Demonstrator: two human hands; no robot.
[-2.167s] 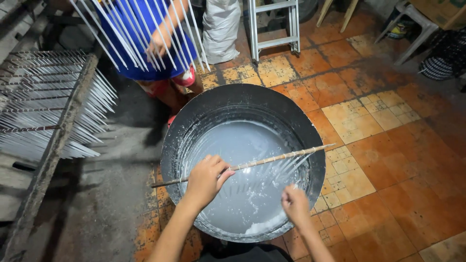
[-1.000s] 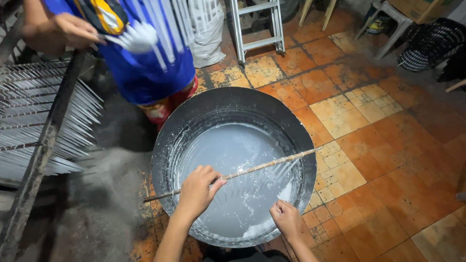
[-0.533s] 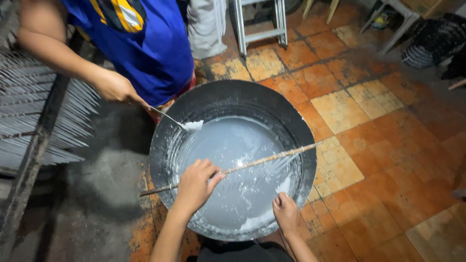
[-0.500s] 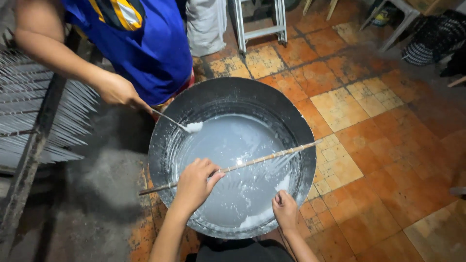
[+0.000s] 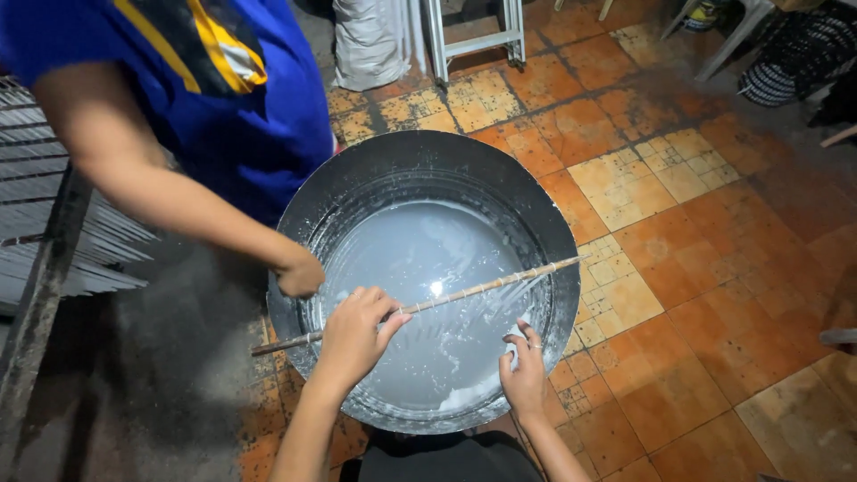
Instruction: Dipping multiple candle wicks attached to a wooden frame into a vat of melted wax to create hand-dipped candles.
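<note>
A wide dark metal basin (image 5: 427, 153) holds milky white liquid (image 5: 420, 259). A long thin wooden stick (image 5: 482, 287) lies across it, with several fine strands hanging from it into the liquid. My left hand (image 5: 353, 335) grips the stick near its left part. My right hand (image 5: 525, 375) hovers at the basin's near rim, fingers loosely curled, pinching something too thin to make out. A person in a blue shirt (image 5: 241, 107) leans in from the left, one hand (image 5: 299, 275) down at the basin's left rim.
A rack of thin white rods (image 5: 54, 232) fills the left edge. At the top stand a white sack (image 5: 370, 40) and a metal ladder (image 5: 469, 31). A dark woven basket (image 5: 794, 62) sits top right. Worn orange tiles (image 5: 678, 268) cover the floor.
The person in blue put down the bundle of white rods, scraped the basin with a spoon-like tool, and now reaches lower at the left rim. My hands stay on the stick and rim.
</note>
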